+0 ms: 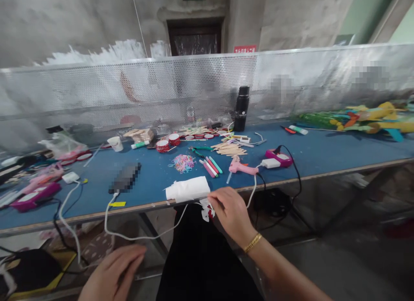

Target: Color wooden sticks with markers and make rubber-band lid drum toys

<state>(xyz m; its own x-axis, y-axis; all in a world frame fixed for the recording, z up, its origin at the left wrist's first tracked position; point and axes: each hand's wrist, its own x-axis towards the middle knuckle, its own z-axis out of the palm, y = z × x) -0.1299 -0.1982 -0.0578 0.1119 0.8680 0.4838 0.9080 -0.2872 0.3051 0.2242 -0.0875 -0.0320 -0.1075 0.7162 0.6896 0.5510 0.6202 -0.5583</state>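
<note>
My right hand (231, 210) is at the table's front edge, beside the right end of a white paper roll (189, 189). Its thumb and fingertips are pinched together; anything between them is too small to make out. White scraps (205, 211) with a bit of red show just below those fingertips, over my lap. Low in front of the table, my left hand (111, 273) is apart from everything on it, with thumb and fingers drawn together at the tips. What they hold, if anything, does not show. Small colourful rubber bands (183, 163) lie in a pile behind the roll.
Behind are several markers (211, 166), green-handled pliers (201, 151), wooden sticks (229, 148), and a pink glue gun (242, 166). A black bottle (241, 109) stands by the perforated screen (207, 76). A dark phone-like slab (125, 178) trails a white cable (142, 238) over the edge.
</note>
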